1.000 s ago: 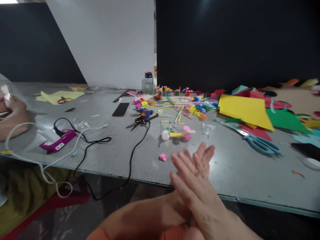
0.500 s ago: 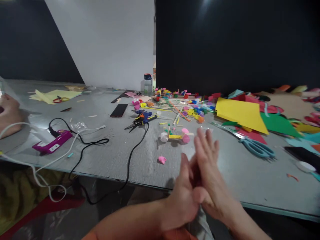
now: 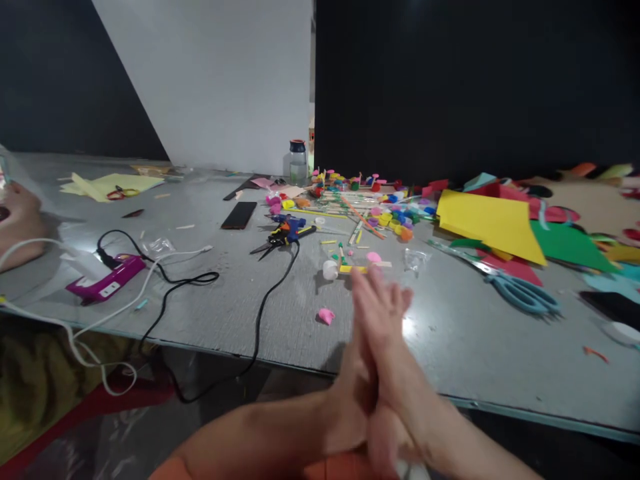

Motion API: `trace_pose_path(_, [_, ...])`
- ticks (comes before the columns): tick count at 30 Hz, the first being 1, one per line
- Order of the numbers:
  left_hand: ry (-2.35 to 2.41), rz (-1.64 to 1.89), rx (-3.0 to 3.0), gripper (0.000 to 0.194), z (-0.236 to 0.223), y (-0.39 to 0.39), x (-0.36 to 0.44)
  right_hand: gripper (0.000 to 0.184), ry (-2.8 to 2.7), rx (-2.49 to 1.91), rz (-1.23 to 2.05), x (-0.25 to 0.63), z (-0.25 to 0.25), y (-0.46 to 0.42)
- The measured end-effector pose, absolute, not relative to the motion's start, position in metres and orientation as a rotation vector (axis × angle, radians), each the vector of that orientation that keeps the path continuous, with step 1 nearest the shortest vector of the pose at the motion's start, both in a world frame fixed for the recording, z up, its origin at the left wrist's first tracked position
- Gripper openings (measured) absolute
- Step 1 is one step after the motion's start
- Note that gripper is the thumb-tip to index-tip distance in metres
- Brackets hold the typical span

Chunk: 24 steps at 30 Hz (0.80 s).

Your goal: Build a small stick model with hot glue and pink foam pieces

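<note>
My left hand (image 3: 353, 393) and my right hand (image 3: 395, 360) are pressed palm to palm above the table's front edge. Their fingers are long and straight, pointing forward. Whatever lies between the palms, if anything, is hidden. Just left of the fingertips is a lump of pink clay (image 3: 326, 315) on the table. Beyond them stands a small build with a white round piece (image 3: 330, 269), a yellow strip (image 3: 350, 269) and a pink disc (image 3: 373, 257), partly covered by my fingers.
Blue-handled scissors (image 3: 523, 292) lie right, beside yellow paper (image 3: 490, 223). A glue gun (image 3: 287, 227) with a black cord, pliers (image 3: 275, 243) and a phone (image 3: 239, 215) lie left of centre. Colourful caps (image 3: 390, 220), a bottle (image 3: 297, 163), a purple power strip (image 3: 107, 280) and another person's hand (image 3: 20, 227) are farther off.
My pressed hands have shifted left and slid against each other, the right hand now covering more of the left. My fingertips now overlap the right part of the small build.
</note>
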<state>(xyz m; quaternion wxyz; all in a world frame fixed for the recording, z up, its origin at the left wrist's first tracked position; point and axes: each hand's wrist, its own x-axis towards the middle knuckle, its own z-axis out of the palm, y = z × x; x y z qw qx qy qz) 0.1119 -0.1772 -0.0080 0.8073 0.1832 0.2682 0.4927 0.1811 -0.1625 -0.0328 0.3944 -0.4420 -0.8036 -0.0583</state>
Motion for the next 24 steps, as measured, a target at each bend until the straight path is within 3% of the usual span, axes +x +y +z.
trace_pose_path(3, [0.434,0.961,0.394,0.036,-0.013,-0.179,0.111,0.083,-2.003,-1.159,-0.263,0.192,-0.018,-0.154])
trace_pose_path(6, [0.485,0.944,0.360,0.022,-0.019,-0.176,0.103,0.065,-1.948,-1.229,-0.406,0.206,-0.006,-0.146])
trace_pose_path(14, [0.728,0.903,1.040,0.027,-0.011,-0.114,0.040,0.022,-1.959,-1.246,0.015,0.233,0.002,-0.130])
trace_pose_path(18, [1.056,1.082,1.639,0.015,0.001,-0.032,0.009,0.018,-2.052,-1.298,0.025,0.243,0.002,-0.114])
trace_pose_path(24, [0.916,0.564,1.708,0.033,0.000,0.051,0.007,0.016,-2.107,-1.315,-0.097,0.247,0.013,-0.078])
